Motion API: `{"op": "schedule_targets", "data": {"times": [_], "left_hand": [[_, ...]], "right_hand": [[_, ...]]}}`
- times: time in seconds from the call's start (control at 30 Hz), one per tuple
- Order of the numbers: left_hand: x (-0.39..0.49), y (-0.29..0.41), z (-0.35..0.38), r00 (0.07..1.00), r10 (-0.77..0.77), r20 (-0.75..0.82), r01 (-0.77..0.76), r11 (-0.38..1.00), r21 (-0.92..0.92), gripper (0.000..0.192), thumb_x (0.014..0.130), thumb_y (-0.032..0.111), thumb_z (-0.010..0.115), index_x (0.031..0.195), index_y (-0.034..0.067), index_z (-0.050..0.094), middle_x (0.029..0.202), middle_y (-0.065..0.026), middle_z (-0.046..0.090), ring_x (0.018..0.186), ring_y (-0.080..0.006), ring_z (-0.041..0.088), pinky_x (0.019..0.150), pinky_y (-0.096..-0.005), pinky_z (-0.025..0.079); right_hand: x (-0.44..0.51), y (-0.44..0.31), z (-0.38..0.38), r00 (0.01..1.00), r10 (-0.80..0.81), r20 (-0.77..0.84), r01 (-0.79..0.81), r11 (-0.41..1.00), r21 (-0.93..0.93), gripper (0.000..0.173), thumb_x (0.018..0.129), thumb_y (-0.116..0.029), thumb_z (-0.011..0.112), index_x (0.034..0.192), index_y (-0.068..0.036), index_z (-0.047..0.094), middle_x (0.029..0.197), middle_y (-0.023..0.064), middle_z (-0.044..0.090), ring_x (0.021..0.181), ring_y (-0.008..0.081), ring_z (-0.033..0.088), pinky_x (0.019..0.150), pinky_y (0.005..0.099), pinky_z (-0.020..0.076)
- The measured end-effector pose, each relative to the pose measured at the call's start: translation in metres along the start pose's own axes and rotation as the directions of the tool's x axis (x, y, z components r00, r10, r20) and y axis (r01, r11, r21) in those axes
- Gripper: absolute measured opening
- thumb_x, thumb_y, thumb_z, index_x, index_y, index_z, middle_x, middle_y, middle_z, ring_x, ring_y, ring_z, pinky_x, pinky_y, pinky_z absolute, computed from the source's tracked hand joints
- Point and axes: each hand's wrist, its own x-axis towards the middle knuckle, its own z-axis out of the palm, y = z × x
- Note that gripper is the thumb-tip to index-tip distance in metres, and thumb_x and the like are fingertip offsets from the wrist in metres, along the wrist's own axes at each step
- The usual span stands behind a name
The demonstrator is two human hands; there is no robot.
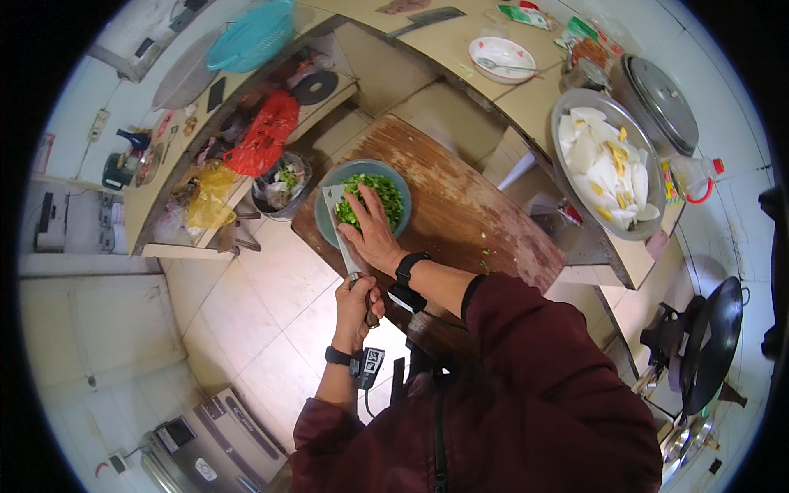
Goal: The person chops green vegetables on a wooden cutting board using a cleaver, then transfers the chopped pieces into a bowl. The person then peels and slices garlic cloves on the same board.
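My left hand (357, 299) grips the handle of a cleaver (344, 237). Its broad blade lies over the left side of a round bowl (404, 188) full of chopped green vegetables (385, 192). Spread over the greens, beside the blade, are the fingers of my right hand (371, 234); its thumb is close to the blade's edge, and I cannot tell if they touch. The bowl stands on a worn wooden table (444, 203), where a few green bits lie scattered.
Beyond the bowl stands a waste bin (283, 185). A red plastic bag (265, 135) hangs at the shelf. On the right counter are a metal basin of sliced white vegetables (601, 166), an enamel bowl with a spoon (502, 60) and a lidded pot (659, 101). A wok (715, 345) is lower right.
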Motion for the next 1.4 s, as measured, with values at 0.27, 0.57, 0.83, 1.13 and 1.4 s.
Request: {"op": "schedule_targets", "data": {"times": [0.27, 0.57, 0.83, 1.13, 1.4], "left_hand": [[-0.002, 0.018, -0.038, 0.995, 0.004, -0.095, 0.003, 0.997, 0.075, 0.011, 0.085, 0.008, 0.057, 0.079, 0.004, 0.049, 0.054, -0.0044, 0.048, 0.035, -0.0131, 0.044, 0.032, -0.0274, 0.036], [-0.004, 0.002, -0.050, 0.869, 0.488, -0.084, -0.250, 0.579, 0.776, 0.018, 0.082, 0.011, 0.063, 0.075, 0.000, 0.050, 0.052, -0.0077, 0.051, 0.044, -0.0205, 0.053, 0.043, -0.0342, 0.041], [-0.017, 0.005, -0.029, 0.844, 0.535, -0.024, -0.270, 0.463, 0.845, 0.016, 0.082, 0.009, 0.061, 0.076, -0.001, 0.050, 0.056, -0.0108, 0.049, 0.049, -0.0187, 0.048, 0.049, -0.0334, 0.040], [0.028, -0.054, 0.030, 0.819, 0.316, 0.480, -0.441, -0.188, 0.877, 0.021, 0.080, 0.022, 0.063, 0.092, 0.006, 0.058, 0.071, -0.0201, 0.063, 0.069, -0.0393, 0.062, 0.060, -0.0471, 0.049], [0.019, -0.087, 0.043, 0.780, 0.075, 0.621, -0.583, -0.273, 0.765, 0.026, 0.079, 0.027, 0.064, 0.099, 0.012, 0.059, 0.079, -0.0187, 0.065, 0.075, -0.0387, 0.063, 0.066, -0.0490, 0.050]], "right_hand": [[0.036, 0.047, 0.024, 0.969, 0.234, 0.081, -0.183, 0.896, -0.404, 0.050, 0.092, -0.026, 0.054, 0.137, -0.008, 0.042, 0.147, 0.0198, 0.028, 0.139, 0.0397, 0.015, 0.111, 0.0531, 0.0144], [0.021, 0.044, -0.031, 0.996, 0.063, 0.065, -0.054, 0.991, -0.125, 0.038, 0.088, -0.016, 0.059, 0.124, -0.004, 0.052, 0.136, 0.0157, 0.045, 0.133, 0.0350, 0.032, 0.108, 0.0430, 0.0293], [-0.061, 0.059, -0.152, 0.891, 0.406, -0.204, -0.358, 0.904, 0.234, 0.027, 0.090, -0.012, 0.057, 0.115, -0.002, 0.058, 0.113, 0.0120, 0.062, 0.105, 0.0204, 0.058, 0.090, 0.0302, 0.0435], [-0.221, 0.086, -0.234, 0.761, 0.547, -0.349, -0.550, 0.829, 0.101, 0.021, 0.093, -0.011, 0.052, 0.109, -0.001, 0.061, 0.104, 0.0114, 0.064, 0.099, 0.0194, 0.059, 0.088, 0.0296, 0.0438], [-0.237, 0.100, -0.229, 0.715, 0.609, -0.343, -0.493, 0.788, 0.369, 0.022, 0.096, -0.015, 0.051, 0.110, 0.000, 0.061, 0.104, 0.0089, 0.065, 0.096, 0.0146, 0.059, 0.086, 0.0250, 0.0433]]}}
